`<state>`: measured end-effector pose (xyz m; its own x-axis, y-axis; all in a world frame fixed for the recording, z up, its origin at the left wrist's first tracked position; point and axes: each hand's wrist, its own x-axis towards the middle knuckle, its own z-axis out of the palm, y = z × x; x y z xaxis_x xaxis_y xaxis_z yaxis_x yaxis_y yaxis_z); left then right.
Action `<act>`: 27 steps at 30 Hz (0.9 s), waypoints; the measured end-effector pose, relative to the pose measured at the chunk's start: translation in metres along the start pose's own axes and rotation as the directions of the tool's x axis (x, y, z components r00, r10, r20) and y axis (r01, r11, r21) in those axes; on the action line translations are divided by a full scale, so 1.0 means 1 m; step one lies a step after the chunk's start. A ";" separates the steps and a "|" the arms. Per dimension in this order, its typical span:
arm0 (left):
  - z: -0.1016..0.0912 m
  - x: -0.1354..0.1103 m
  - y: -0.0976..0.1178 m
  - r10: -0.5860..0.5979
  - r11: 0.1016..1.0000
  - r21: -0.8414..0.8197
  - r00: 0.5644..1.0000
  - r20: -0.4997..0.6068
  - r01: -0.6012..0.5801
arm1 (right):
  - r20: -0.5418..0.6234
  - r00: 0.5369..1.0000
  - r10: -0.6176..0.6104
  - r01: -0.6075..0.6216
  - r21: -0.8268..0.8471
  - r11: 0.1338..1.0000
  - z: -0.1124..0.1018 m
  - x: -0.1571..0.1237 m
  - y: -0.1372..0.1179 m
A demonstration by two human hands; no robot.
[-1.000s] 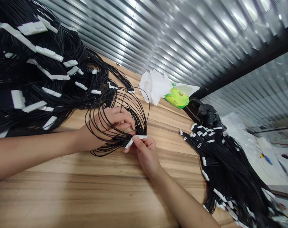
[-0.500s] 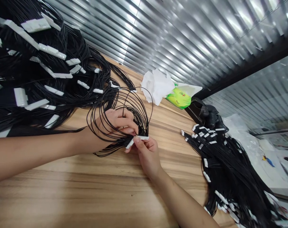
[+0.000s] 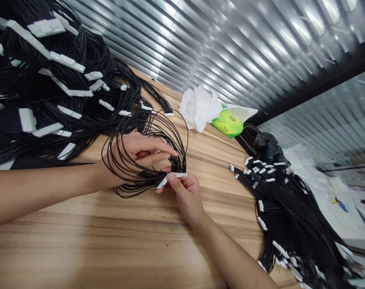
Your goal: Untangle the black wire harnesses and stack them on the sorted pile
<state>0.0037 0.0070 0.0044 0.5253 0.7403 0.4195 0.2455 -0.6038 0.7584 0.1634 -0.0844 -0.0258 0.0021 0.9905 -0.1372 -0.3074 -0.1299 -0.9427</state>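
In the middle of the head view, a wiring harness (image 3: 182, 132) of thin black wires is bent into a loop. Two white connectors (image 3: 179, 174) at its ends meet at an angle. My right hand (image 3: 187, 196) is closed on them, with the thumb on top; its other fingers are partly hidden beneath. My left hand (image 3: 140, 150) reaches through the loop, with wires across its back and wrist. Its fingers are stretched towards the wires just above the connectors, the index fingertip against them. The left thumb is mostly hidden.
A big heap of black wire harnesses (image 3: 89, 52) with white connectors lies at the left. Another bundle (image 3: 290, 216) hangs over the table's right edge. Crumpled white tissue (image 3: 197, 108) and a green tissue pack (image 3: 227, 122) are near the corrugated metal wall (image 3: 206, 48).
My left hand's fingers have straightened from a curled grip near the wires, and the hand has moved slightly up. The wire loop has shifted a little left. My right hand keeps its hold.
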 end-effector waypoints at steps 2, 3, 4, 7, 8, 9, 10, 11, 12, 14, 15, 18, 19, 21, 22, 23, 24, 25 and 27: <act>-0.001 0.002 0.002 0.044 0.999 0.014 0.998 0.048 -0.045 | 0.003 1.000 0.001 -0.001 0.020 1.000 0.000 0.001 0.000; -0.001 0.003 0.002 0.066 0.998 0.015 0.995 0.073 -0.067 | 0.005 1.000 0.002 -0.002 0.027 1.000 -0.001 0.002 0.000; 0.000 0.003 0.002 0.075 0.997 0.011 0.993 0.092 -0.076 | 0.007 1.000 0.003 -0.003 0.033 0.999 -0.001 0.002 0.001; 0.001 0.003 0.001 0.052 0.997 0.046 0.991 0.122 -0.058 | 0.006 1.000 0.006 -0.007 0.046 0.999 -0.001 0.002 0.002; 0.001 0.003 0.001 0.040 0.996 0.074 0.994 0.106 -0.049 | 0.007 1.000 0.007 -0.007 0.047 0.999 -0.002 0.002 0.002; 0.002 0.002 0.001 0.035 0.994 0.099 0.996 0.088 -0.044 | 0.007 1.000 0.007 -0.008 0.047 0.999 -0.002 0.002 0.002; 0.002 0.001 0.000 0.042 0.992 0.111 0.995 0.086 -0.052 | 0.007 1.000 0.009 -0.010 0.047 0.999 -0.002 0.001 0.003; 0.002 0.001 -0.001 0.049 0.991 0.117 0.995 0.090 -0.059 | 0.006 1.000 0.010 -0.010 0.049 0.999 -0.002 0.001 0.003; 0.002 0.001 -0.001 0.059 0.991 0.115 0.994 0.096 -0.070 | 0.007 1.000 0.010 -0.010 0.052 0.999 -0.002 0.001 0.003; 0.003 0.000 -0.003 0.069 0.992 0.094 0.992 0.109 -0.079 | 0.003 1.000 0.009 -0.009 0.064 0.998 -0.002 0.002 0.003; 0.004 0.000 -0.005 0.077 0.994 0.073 0.991 0.112 -0.086 | -0.001 1.000 0.007 -0.007 0.069 0.998 -0.003 0.002 0.004; 0.009 0.001 -0.011 0.125 0.992 -0.007 0.984 0.124 -0.125 | -0.017 1.000 -0.004 0.006 0.067 0.998 -0.003 0.003 0.005; 0.011 0.001 -0.014 0.149 0.989 -0.030 0.979 0.137 -0.146 | -0.020 1.000 -0.004 0.006 0.067 0.998 -0.003 0.003 0.005; 0.013 0.002 -0.018 0.192 0.981 -0.053 0.968 0.160 -0.186 | -0.019 1.000 0.002 0.000 0.080 0.997 -0.003 0.004 0.005; 0.014 0.002 -0.019 0.208 0.978 -0.056 0.964 0.168 -0.201 | -0.018 1.000 0.006 -0.004 0.091 0.996 -0.003 0.004 0.005; 0.015 0.003 -0.020 0.223 0.975 -0.061 0.959 0.173 -0.216 | -0.019 1.000 0.008 -0.006 0.103 0.995 -0.002 0.004 0.005; 0.015 0.004 -0.021 0.243 0.970 -0.069 0.955 0.172 -0.234 | -0.016 1.000 0.009 -0.007 0.110 0.994 -0.002 0.003 0.004; 0.016 0.005 -0.022 0.262 0.965 -0.079 0.950 0.171 -0.251 | -0.014 1.000 0.007 -0.005 0.113 0.994 -0.002 0.003 0.004; 0.016 0.007 -0.025 0.290 0.956 -0.100 0.941 0.175 -0.276 | -0.010 1.000 0.001 0.000 0.109 0.994 -0.001 0.003 0.003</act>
<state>0.0139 0.0223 -0.0193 0.7080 0.4696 0.5274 0.0078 -0.7520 0.6591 0.1638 -0.0818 -0.0297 0.0112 0.9899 -0.1412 -0.4091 -0.1243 -0.9040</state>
